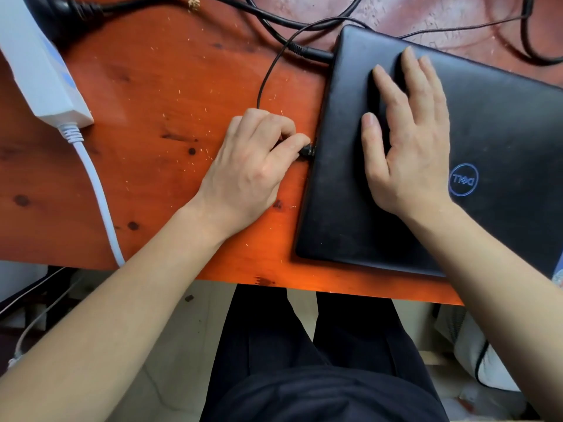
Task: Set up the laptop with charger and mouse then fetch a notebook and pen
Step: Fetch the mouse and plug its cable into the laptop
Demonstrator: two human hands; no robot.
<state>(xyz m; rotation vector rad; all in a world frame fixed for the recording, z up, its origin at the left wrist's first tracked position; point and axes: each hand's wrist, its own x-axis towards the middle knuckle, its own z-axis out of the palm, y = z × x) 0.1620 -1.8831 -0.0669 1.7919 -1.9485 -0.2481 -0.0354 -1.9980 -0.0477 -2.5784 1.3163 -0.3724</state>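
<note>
A closed black laptop (493, 141) lies on the orange wooden table (137, 123), its lid logo toward the right. My right hand (408, 141) rests flat on the lid with fingers spread. My left hand (253, 166) pinches a small black USB plug (308, 151) against the laptop's left edge; its thin black cable (268, 74) loops away toward the back. Farther back on the same edge, a thicker black charger plug (313, 52) sits in the laptop. No mouse, notebook or pen is in sight.
A white power strip (39, 71) with a white cord (97, 190) lies at the table's left. Black cables (274, 16) cross the far edge. The table's front edge (335, 289) runs just above my dark-clothed legs. A white bag (487, 360) sits on the floor at right.
</note>
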